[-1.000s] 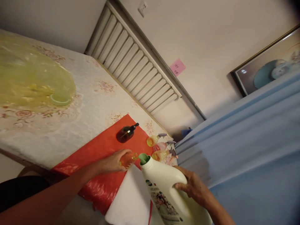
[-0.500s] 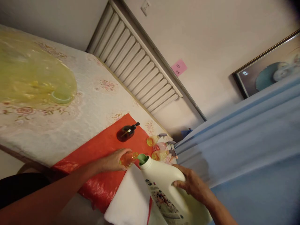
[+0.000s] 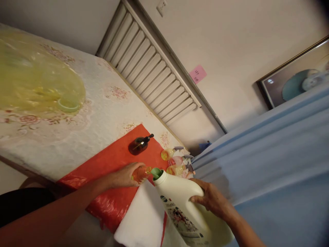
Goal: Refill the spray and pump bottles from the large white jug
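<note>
My left hand (image 3: pixel 122 176) is wrapped around a small orange bottle (image 3: pixel 141 173) standing on a red plastic sheet (image 3: pixel 113 164). My right hand (image 3: pixel 211 200) grips the handle side of a large white detergent jug (image 3: pixel 180 206), which is tilted. The jug's green spout (image 3: pixel 156 172) touches the small bottle's open mouth. I cannot see any liquid passing between them.
A dark brown pump bottle (image 3: pixel 140 144) stands farther back on the red sheet. Three small spray bottles (image 3: pixel 176 161) lie near the table's far corner. A white cloth (image 3: pixel 144 219) lies under the jug. Yellow translucent plastic (image 3: pixel 33 85) covers the table's left. A blue curtain (image 3: pixel 269 164) hangs at right.
The view has shifted slightly. The jug's spout has edged a little closer to the small bottle's mouth. Both hands keep their grips.
</note>
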A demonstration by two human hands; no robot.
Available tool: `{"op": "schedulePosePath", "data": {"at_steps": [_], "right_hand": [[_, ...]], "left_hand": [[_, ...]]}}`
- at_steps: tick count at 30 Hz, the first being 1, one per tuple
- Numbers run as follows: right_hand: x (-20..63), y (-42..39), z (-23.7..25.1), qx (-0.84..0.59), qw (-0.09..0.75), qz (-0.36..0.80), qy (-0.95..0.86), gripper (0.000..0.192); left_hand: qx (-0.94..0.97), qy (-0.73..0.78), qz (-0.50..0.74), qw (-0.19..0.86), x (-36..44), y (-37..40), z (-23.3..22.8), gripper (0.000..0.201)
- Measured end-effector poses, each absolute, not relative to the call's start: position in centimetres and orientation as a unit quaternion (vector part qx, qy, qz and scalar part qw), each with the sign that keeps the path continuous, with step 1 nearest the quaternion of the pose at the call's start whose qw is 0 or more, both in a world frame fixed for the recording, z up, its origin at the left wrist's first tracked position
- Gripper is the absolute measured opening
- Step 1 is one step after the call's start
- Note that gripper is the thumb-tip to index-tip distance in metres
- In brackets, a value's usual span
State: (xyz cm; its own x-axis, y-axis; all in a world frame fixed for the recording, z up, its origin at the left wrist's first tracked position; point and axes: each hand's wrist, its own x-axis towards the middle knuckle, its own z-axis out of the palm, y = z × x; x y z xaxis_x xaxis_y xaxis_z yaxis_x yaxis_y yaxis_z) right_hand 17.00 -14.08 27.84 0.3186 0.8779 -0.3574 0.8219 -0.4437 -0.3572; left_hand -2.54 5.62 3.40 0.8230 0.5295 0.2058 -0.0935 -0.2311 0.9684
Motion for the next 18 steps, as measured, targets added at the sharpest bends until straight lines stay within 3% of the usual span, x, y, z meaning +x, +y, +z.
{"op": "schedulePosePath", "data": {"at_steps": [18], "right_hand": [[17.22,-13.65,28.35,-0.814,0.048,0.252,-0.521,0.047]], "left_hand": [[0.739,0.152,0.267,0.599,-2.21,5.69,2.50,0.066]]}}
